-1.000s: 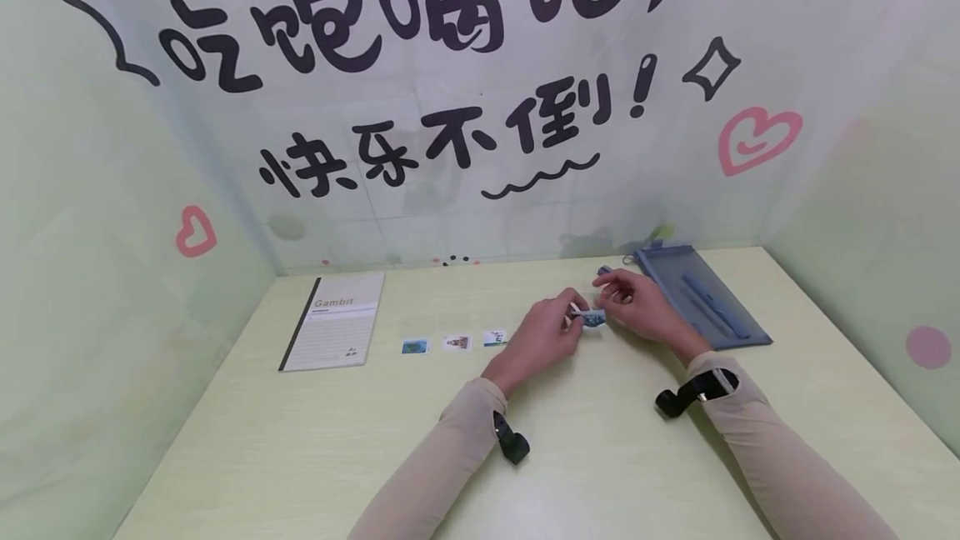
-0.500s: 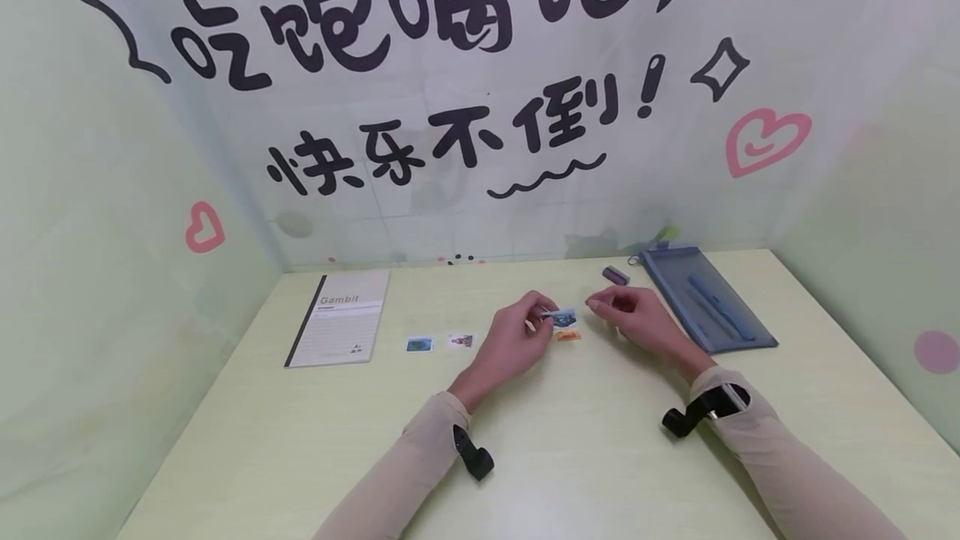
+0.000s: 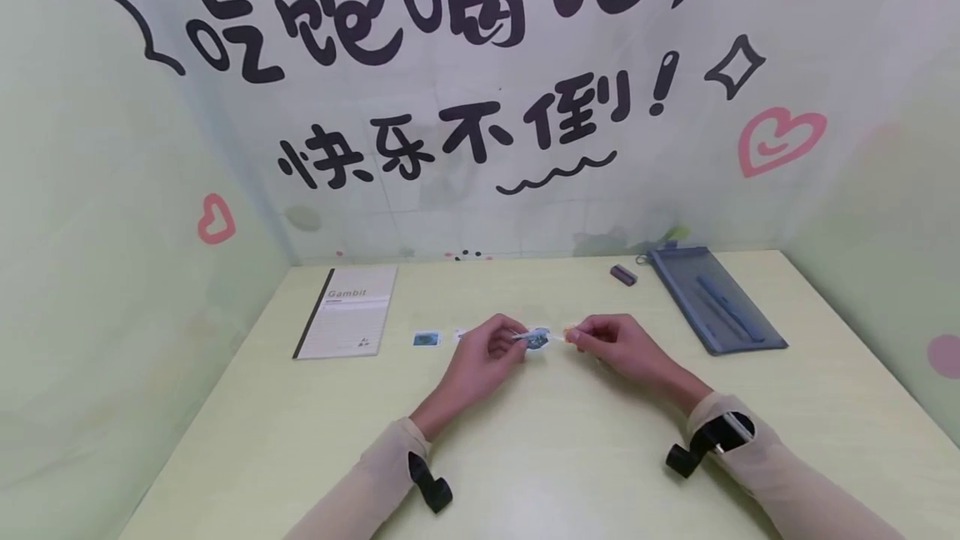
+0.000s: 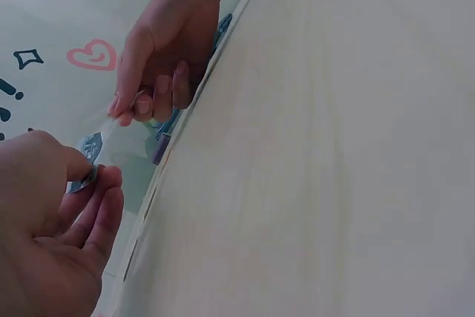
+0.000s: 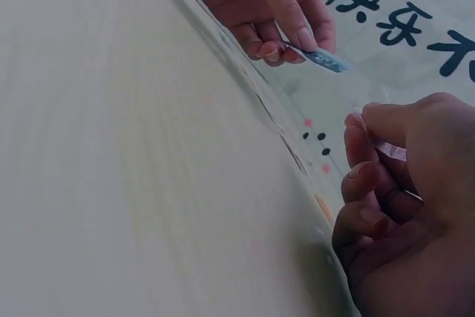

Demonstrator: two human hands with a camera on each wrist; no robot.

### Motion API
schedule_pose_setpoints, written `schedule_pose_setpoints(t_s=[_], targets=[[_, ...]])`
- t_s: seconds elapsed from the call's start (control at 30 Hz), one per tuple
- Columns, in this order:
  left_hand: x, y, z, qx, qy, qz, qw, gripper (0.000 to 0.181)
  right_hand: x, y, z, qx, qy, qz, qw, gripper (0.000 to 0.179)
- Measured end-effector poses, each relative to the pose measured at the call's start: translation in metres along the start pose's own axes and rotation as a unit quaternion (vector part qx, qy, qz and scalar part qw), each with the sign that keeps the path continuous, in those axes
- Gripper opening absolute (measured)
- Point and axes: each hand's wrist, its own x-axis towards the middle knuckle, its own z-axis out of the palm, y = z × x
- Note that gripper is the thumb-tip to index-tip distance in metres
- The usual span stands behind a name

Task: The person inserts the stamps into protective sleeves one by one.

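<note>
In the head view my left hand (image 3: pixel 487 352) pinches a small blue stamp-like picture (image 3: pixel 536 338) by its left edge, over the table. My right hand (image 3: pixel 622 348) faces it from the right, thumb and forefinger pinched together on a thin clear plastic film (image 4: pixel 108 130). That film stretches toward the blue picture in the left wrist view, and part of it shows inside the right palm in the right wrist view. An orange stamp-like picture (image 3: pixel 569 332) shows at the right fingertips. Left of the left hand lies a blue-green one (image 3: pixel 427 339); another beside it is mostly hidden by that hand.
A Gambit notebook (image 3: pixel 348 323) lies at the table's back left. Toward the back right are a small dark purple block (image 3: pixel 623 275) and a blue mesh zip pouch (image 3: pixel 686 298) with a blue pen (image 3: pixel 727 307). A printed wall sheet stands behind the table.
My left hand has moved left with the blue picture, now covering pictures that showed before. My right hand has come away from the purple block and down to pinch the film.
</note>
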Motion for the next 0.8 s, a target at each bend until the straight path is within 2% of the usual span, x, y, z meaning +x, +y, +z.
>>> schedule_pose_setpoints(t_s=[0.2,0.3,0.5,0.8], targets=[[-0.015,-0.006,-0.012,-0.074,-0.018,-0.032,0.9965,0.019,-0.02,-0.004,0.012,0.025,-0.047,0.02,0.9984,0.025],[-0.018,-0.006,-0.014,-0.094,-0.03,-0.027,0.9947,0.018,-0.023,-0.006,0.017,0.035,-0.058,0.017,0.9975,0.027],[-0.018,-0.003,-0.01,-0.099,-0.048,-0.01,0.9938,0.015,-0.023,-0.008,0.021,0.052,-0.069,0.01,0.9962,0.031],[-0.02,-0.004,-0.007,-0.088,-0.024,0.007,0.9958,0.015,-0.024,-0.006,0.022,0.069,-0.07,0.019,0.995,0.032]])
